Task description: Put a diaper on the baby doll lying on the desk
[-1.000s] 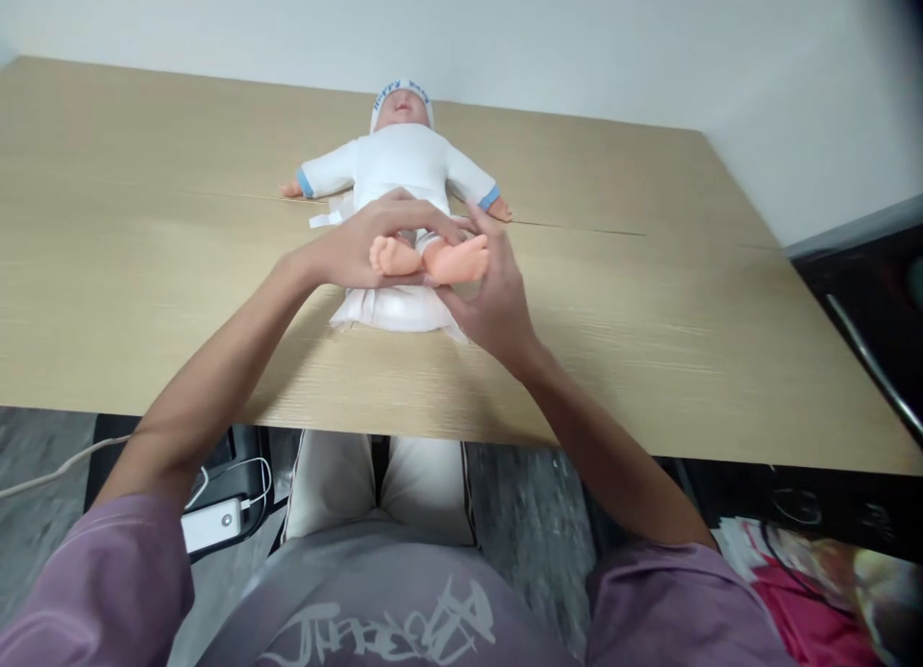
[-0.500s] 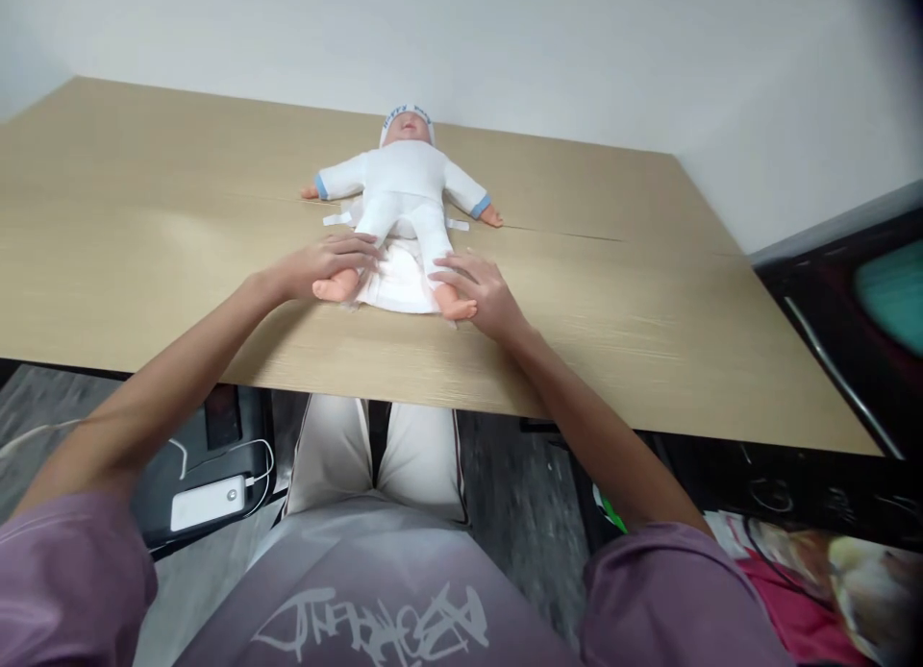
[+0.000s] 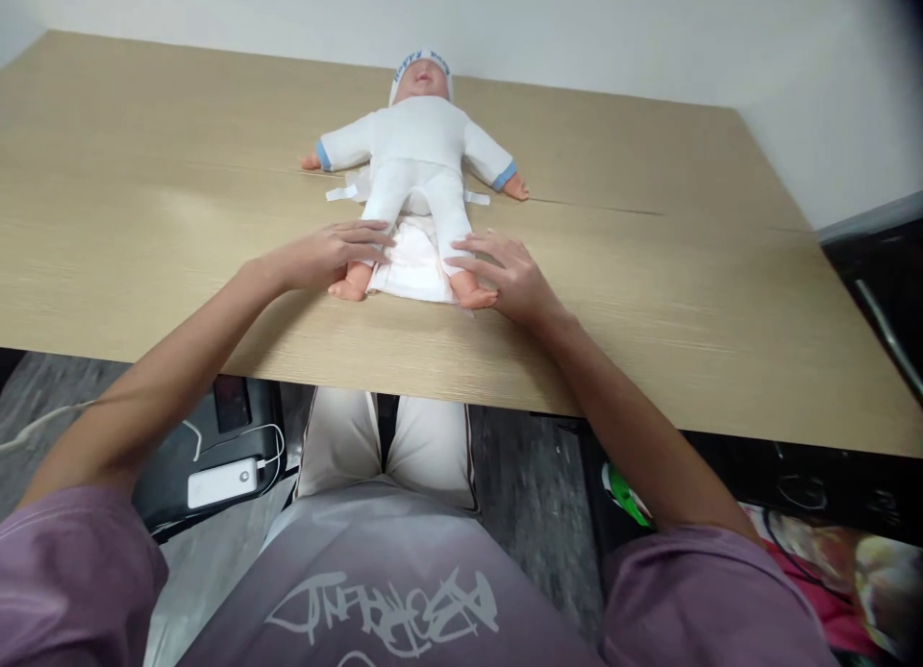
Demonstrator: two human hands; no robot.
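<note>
A baby doll (image 3: 418,148) in a white suit and white cap lies on its back on the wooden table (image 3: 144,206), head away from me and legs stretched toward me. A white diaper (image 3: 412,268) lies spread flat under and between its legs. My left hand (image 3: 328,254) rests on the doll's left-side ankle and foot, fingers stretched out flat. My right hand (image 3: 509,278) lies over the other foot, fingers loosely spread across the ankle. Neither hand grips anything.
The table's front edge runs just above my lap. A white wall stands behind the table. Under the table on the left lie a white power bank (image 3: 220,482) and cables. Dark furniture (image 3: 876,283) stands at the right.
The doll's legs, held raised and bent a second ago, now lie flat and straight on the diaper. Both hands came down with them and rest on the feet.
</note>
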